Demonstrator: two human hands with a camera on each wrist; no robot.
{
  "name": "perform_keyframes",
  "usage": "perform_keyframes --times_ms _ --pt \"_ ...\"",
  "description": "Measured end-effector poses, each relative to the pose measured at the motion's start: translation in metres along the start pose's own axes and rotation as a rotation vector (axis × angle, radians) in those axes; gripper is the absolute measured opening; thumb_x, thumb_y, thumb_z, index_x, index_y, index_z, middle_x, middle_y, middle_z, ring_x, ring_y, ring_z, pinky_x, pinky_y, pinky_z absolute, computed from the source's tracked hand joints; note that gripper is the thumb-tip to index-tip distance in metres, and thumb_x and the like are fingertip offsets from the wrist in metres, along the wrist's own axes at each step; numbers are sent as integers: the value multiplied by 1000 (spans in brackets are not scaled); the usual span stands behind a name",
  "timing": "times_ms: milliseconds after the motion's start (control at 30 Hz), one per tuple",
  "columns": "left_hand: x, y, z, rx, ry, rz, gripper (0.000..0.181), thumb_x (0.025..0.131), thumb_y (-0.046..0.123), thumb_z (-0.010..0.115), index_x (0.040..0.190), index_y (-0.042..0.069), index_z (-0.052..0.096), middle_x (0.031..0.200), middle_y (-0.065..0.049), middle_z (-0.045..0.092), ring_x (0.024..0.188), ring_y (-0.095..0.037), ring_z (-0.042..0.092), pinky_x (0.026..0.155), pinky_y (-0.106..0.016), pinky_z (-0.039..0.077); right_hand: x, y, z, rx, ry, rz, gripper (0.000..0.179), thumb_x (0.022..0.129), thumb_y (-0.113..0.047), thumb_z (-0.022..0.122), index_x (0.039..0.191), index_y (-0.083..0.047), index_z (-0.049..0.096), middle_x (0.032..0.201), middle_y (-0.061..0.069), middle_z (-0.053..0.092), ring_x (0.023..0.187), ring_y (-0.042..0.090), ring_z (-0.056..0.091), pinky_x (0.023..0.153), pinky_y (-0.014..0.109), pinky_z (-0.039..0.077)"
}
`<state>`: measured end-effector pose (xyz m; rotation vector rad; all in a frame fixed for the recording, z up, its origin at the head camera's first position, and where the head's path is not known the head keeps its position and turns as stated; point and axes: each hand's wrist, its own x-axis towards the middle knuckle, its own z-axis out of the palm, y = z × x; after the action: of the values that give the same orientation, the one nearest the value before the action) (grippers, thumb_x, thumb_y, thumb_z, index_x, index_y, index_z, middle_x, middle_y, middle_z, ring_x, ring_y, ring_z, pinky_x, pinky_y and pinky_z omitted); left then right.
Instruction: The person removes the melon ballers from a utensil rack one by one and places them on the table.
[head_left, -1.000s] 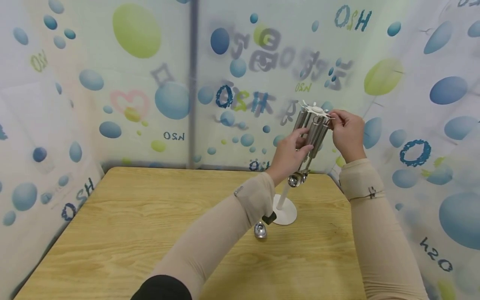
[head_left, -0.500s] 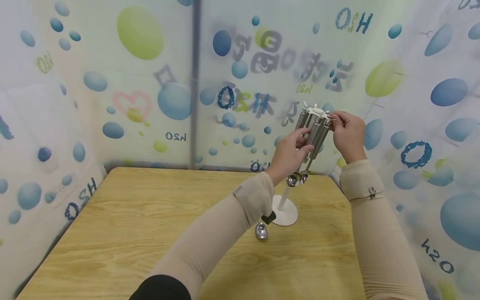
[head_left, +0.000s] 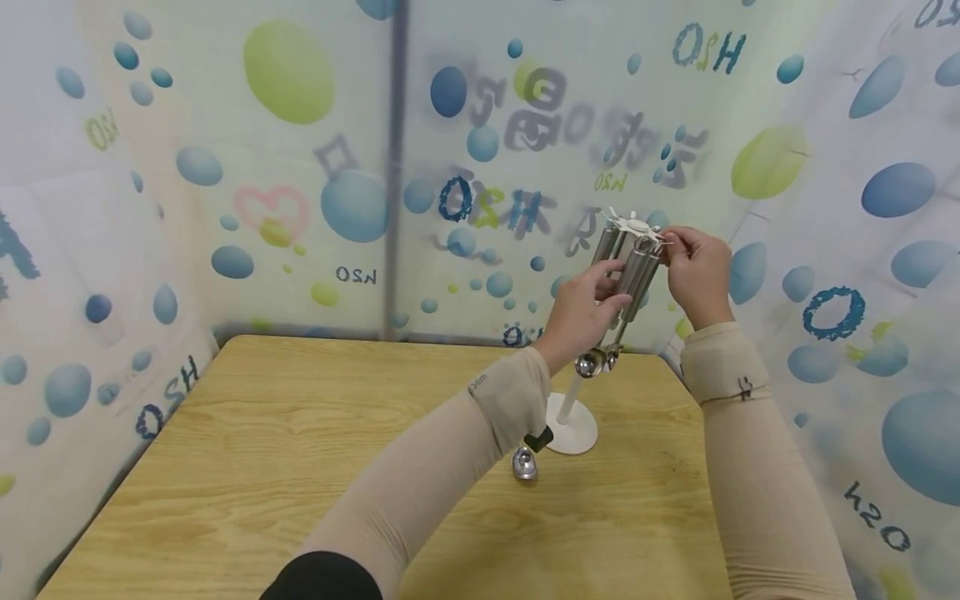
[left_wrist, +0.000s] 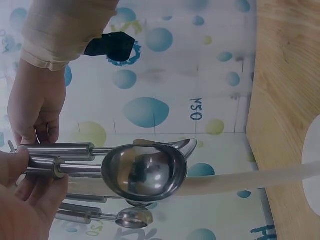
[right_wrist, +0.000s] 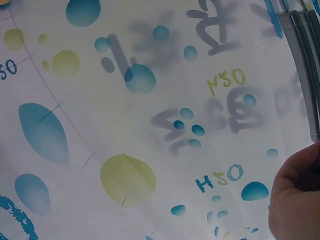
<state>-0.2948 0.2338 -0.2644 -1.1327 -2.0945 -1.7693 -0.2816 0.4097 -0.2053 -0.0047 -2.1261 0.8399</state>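
Head view: where's the scoop [head_left: 589, 362]?
"Bowl down at the stand [head_left: 633, 225], the left hand [head_left: 577, 315] curled round its handle [left_wrist: 50, 167]."
"And the right hand [head_left: 699, 271]?"
"Thumb and finger pinching the stand's top."

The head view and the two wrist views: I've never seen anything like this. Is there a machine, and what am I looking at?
There is no machine arm here, just a person working bare-handed. The head view comes from a camera worn on the head, looking forward and down. The other two come from cameras worn on the wrists, each facing the work on its side.

On the wooden table stands a white stand with metal kitchen tools around its top. A loose scoop seems to lie near its base, partly hidden by the left sleeve.

The left hand holds the handle of a big scoop. The right hand is at the stand's top edge; whether it pinches anything is hard to tell.
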Motion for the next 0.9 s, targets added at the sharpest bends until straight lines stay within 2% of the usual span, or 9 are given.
perform_keyframes --times_ms 267,467,700,900 --pt "-4 -5 -1 -5 4 16 46 99 13 68 142 8 56 114 -9 73 93 -9 68 75 -16 53 -1 1 1 -2 1 2 30 106 -16 56 110 8 73 91 10 69 69 -5 57 68 12 48" --pt "-8 -11 -3 -1 3 -12 44 99 13 68 141 8 56 113 -8 72 94 -10 68 79 -19 53 -1 3 2 -5 13 -5 29 105 -16 56 107 7 73 80 -2 65 68 -3 56 66 13 47" --pt "-11 -23 -7 17 17 -53 44 99 17 68 142 11 56 111 -5 71 94 -9 67 76 -21 55 -2 1 2 -15 3 -2 30 106 -16 55 110 7 73 87 8 67 69 -4 56 67 12 47" --pt "-14 -35 -16 24 46 -77 42 98 16 70 138 11 59 113 -6 70 96 -14 69 76 -22 56 -2 0 2 -17 4 -2 29 106 -15 55 109 7 73 86 5 67 68 -4 56 67 12 47"
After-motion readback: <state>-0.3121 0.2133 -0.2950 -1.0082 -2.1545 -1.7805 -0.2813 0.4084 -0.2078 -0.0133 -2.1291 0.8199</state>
